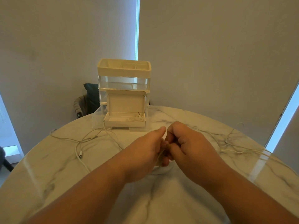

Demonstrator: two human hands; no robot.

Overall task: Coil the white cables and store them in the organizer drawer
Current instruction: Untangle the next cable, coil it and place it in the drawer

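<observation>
Curling left hand point(145, 152) and right hand point(191, 143), pinching cable point(158, 157) between; likely handling light, limp, springy, needing grip across loops.

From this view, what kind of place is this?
Probably a room at home, perhaps a dining corner: a round marble table, drawn blinds, and a chair with clothes on it beyond the table.

Both your forearms reach in from the bottom edge and meet in the middle. Your left hand point(145, 152) lies back-up, thumb stretched forward, its fingers tucked under out of sight. Your right hand point(187, 146) is curled tight, knuckles up, touching the left. Thin loops of cable point(159, 156) show gripped between the two
</observation>
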